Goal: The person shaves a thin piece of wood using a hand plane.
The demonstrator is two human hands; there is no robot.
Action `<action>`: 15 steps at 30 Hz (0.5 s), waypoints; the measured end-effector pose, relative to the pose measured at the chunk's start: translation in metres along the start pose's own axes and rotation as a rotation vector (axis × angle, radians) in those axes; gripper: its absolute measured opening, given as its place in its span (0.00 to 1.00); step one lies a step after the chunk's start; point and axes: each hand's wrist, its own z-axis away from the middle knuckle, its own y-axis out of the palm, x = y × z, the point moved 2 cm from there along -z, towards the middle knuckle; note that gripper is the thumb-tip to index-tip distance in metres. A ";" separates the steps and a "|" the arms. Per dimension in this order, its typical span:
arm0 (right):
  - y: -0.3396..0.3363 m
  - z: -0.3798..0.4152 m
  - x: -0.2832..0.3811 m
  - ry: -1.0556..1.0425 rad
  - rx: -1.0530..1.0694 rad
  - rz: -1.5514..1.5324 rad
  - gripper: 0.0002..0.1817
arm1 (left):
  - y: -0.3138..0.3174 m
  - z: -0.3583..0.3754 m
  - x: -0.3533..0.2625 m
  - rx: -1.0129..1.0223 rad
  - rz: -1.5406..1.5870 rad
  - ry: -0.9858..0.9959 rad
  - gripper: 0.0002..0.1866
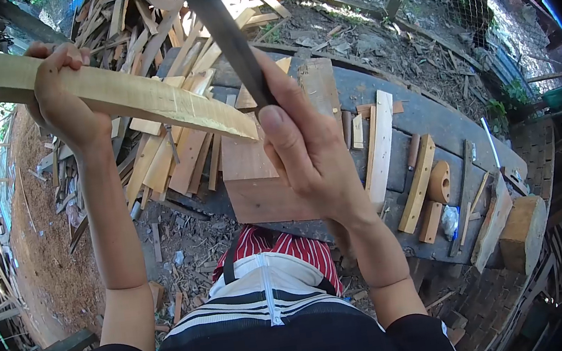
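A long, pale, slightly curved piece of wood (138, 98) slants from the upper left towards the middle. My left hand (68, 96) is wrapped round it from below, fingers over its upper edge. The far end of the wood is over a reddish wooden block (262, 195); whether they touch I cannot tell. My right hand (304, 137) grips a long dark flat tool (225, 31), which points up and away. Its handle is hidden in my fingers, so I cannot make out its kind. The tool is to the right of the pale wood.
On the dark table (436, 184) at the right lie a white wooden strip (380, 146), a yellowish bar with holes (417, 184), a rounded block with holes (438, 182) and a thick wood chunk (523, 233). Wood scraps (157, 22) are heaped beyond and left of the block.
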 end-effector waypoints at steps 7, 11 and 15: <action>0.008 0.018 -0.129 0.348 0.203 0.318 0.27 | 0.000 -0.001 0.000 -0.090 -0.070 0.025 0.11; 0.007 0.013 -0.101 0.222 0.164 0.295 0.26 | 0.002 -0.007 0.002 -0.033 -0.007 0.010 0.11; -0.006 0.002 -0.012 0.148 0.119 0.092 0.27 | 0.012 0.009 -0.008 0.027 0.018 -0.030 0.11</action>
